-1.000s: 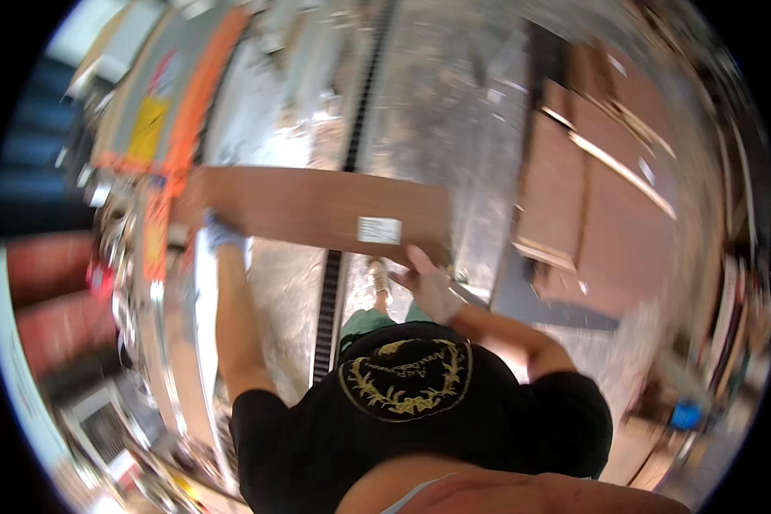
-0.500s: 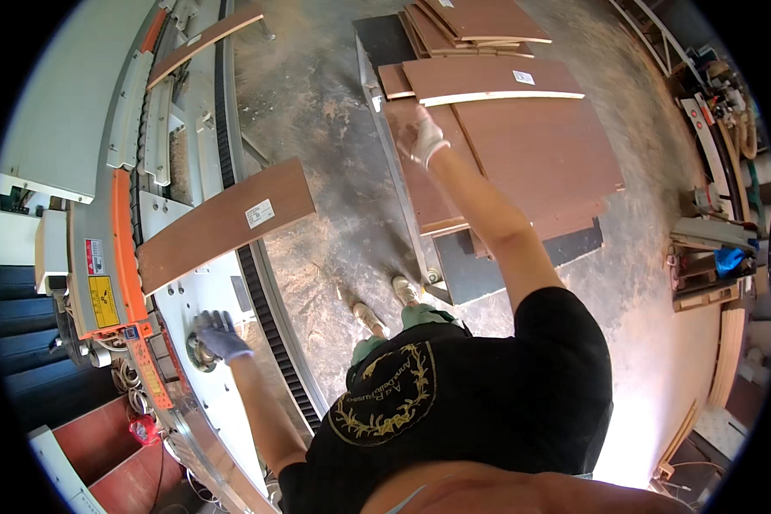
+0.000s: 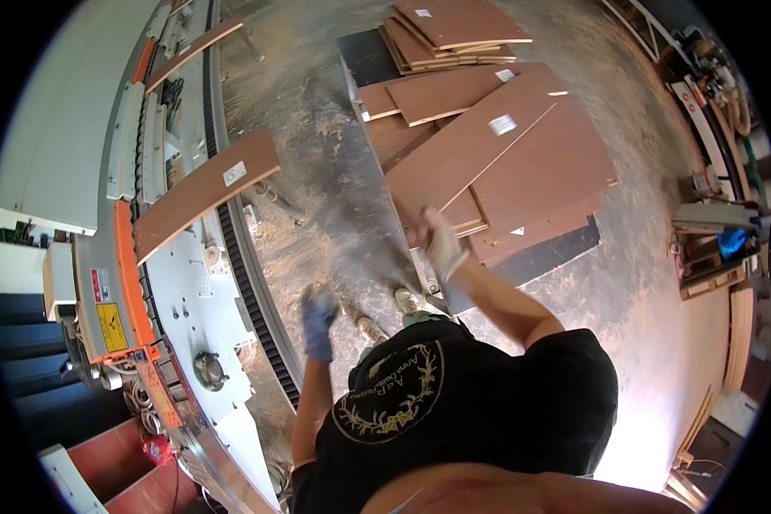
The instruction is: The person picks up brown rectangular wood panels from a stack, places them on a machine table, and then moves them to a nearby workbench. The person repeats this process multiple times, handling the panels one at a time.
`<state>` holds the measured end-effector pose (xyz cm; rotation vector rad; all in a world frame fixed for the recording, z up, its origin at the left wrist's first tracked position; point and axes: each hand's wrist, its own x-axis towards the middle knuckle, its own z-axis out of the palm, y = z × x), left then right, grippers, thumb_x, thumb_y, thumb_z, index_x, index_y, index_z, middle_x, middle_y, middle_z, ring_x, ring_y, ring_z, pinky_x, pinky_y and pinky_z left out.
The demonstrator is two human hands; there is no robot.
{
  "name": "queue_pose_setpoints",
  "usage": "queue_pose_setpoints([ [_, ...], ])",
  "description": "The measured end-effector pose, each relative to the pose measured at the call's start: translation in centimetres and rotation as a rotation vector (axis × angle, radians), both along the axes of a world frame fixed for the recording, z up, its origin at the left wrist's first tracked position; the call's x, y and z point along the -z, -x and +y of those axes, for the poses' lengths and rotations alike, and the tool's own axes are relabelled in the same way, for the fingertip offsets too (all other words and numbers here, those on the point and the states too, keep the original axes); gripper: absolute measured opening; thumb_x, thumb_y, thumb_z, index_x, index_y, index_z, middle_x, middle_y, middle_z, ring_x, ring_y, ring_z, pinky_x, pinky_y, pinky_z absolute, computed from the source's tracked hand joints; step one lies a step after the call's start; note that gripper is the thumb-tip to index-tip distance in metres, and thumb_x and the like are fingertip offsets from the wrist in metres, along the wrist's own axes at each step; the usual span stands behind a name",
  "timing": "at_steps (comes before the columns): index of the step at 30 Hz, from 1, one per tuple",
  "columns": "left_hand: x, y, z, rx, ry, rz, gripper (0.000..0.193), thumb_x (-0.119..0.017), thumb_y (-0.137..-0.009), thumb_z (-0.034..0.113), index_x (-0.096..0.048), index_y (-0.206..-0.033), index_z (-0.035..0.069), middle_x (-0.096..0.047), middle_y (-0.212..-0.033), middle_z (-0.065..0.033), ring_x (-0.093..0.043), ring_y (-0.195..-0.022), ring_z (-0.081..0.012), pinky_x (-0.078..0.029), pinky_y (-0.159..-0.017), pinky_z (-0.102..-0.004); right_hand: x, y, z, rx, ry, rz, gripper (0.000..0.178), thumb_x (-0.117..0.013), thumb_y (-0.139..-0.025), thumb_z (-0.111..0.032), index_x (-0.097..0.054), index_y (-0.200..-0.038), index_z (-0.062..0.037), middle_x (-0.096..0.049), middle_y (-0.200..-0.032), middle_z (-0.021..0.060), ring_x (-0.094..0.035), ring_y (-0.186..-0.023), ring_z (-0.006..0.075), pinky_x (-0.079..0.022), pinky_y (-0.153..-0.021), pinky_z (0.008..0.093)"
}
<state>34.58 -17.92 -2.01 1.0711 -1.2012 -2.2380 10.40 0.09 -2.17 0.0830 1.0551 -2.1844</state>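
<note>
My right hand (image 3: 444, 244), in a pale glove, grips the near corner of a long brown wooden panel (image 3: 463, 163) with a white label. The panel lies slanted across other brown panels (image 3: 548, 176) on a dark low platform (image 3: 565, 254). My left hand (image 3: 319, 324), in a grey-blue glove, hangs over the gap between the machine and the stack. Its fingers are blurred, and I see nothing held in it. Nearest to it on the machine is a round metal fitting (image 3: 210, 371). A curved brown panel (image 3: 206, 193) lies across the machine bed.
Along the left runs a long machine with an orange-edged rail (image 3: 127, 265) and a black ribbed strip (image 3: 247, 278). Another brown panel (image 3: 195, 53) lies farther up it. More panels (image 3: 463, 24) are piled at the far end of the platform. Shelving with tools (image 3: 715, 248) stands at the right.
My left hand has left the round fitting and moved right, off the machine. My right hand has come nearer, and the labelled panel under it has swung from crosswise to slanting toward me.
</note>
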Motion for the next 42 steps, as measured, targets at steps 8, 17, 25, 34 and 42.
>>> queue_pose_setpoints([
  [8,-1.5,-1.7,0.5,0.055,-0.124,0.01,0.053,-0.065,-0.077,0.035,-0.048,-0.12,0.01,-0.057,-0.105,-0.0054,-0.057,-0.093,-0.02,-0.052,-0.065,-0.0333,-5.7,-8.6,-1.2,0.061,0.135,-0.093,0.042,-0.059,-0.082,-0.024,-0.047,-0.118,-0.0062,-0.054,-0.115,0.009,-0.052,-0.104,0.0227,-0.045,-0.088,0.0379],
  [17,-2.2,-24.6,-12.9,-0.909,-0.176,-0.017,0.037,-0.069,-0.075,0.035,-0.059,-0.102,0.013,-0.064,-0.097,-0.0009,-0.061,-0.087,-0.0136,-0.052,-0.07,-0.0286,0.9,-7.5,0.0,-0.398,-0.025,-0.217,0.045,-0.063,-0.077,-0.024,-0.051,-0.118,-0.0105,-0.057,-0.111,0.0019,-0.056,-0.097,0.0161,-0.047,-0.075,0.0286],
  [25,2.0,-22.9,-14.5,-1.07,-0.064,0.13,0.048,-0.066,-0.079,0.018,-0.046,-0.121,0.009,-0.057,-0.111,-0.0078,-0.058,-0.095,-0.0235,-0.051,-0.08,-0.0387,-2.5,-18.2,-7.2,-1.015,-0.235,-0.207,0.054,-0.06,-0.08,-0.017,-0.038,-0.128,-0.0128,-0.048,-0.123,0.0026,-0.048,-0.111,0.0193,-0.04,-0.091,0.038],
  [34,2.2,-24.8,-22.6,-1.141,-0.089,0.226,0.046,-0.061,-0.082,0.024,-0.046,-0.122,0.006,-0.057,-0.116,-0.0119,-0.056,-0.103,-0.0298,-0.045,-0.091,-0.0441,-1.9,-22.3,-14.5,-0.948,-0.255,-0.222,0.039,-0.063,-0.082,-0.023,-0.048,-0.116,-0.0109,-0.058,-0.104,0.0036,-0.059,-0.091,0.0185,-0.05,-0.079,0.0339],
  [42,4.6,-24.9,-25.2,-1.017,-0.113,0.316,0.043,-0.057,-0.084,0.026,-0.047,-0.122,0.008,-0.054,-0.119,-0.0102,-0.053,-0.106,-0.0292,-0.043,-0.092,-0.044,-5.3,-21.7,-16.1,-0.92,-0.392,-0.324,0.044,-0.065,-0.081,-0.028,-0.047,-0.118,-0.0127,-0.056,-0.111,0.0048,-0.055,-0.099,0.0194,-0.046,-0.084,0.0361],
])
